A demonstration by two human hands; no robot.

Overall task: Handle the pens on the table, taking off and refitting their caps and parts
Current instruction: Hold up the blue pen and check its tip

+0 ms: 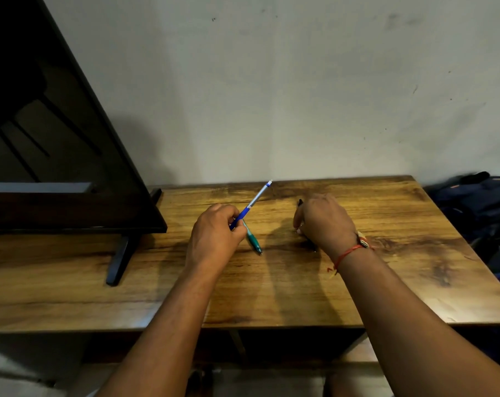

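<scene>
Plainly, my left grip [214,236] is grasping the blue pen [253,203] low on its barrel, with the fingers curled round it. The pen's long axis runs up and away to the right, and its white-tipped far end is raised off the desk [386,282] toward the wall. I judge that free end to be the part that comes off or goes back on. It slants toward my right grip [324,222], which is the only one free to reach it.

That right grip sits knuckles-up over the black pen [300,202]. This pen lies on the desk running near-to-far beneath the palm, with one end poking out at the far side. The fingers bend down over it, but from this angle I cannot tell whether they have pinched it.

A teal pen [253,240] lies flat on the desk just beside the left grip, between the two.
</scene>
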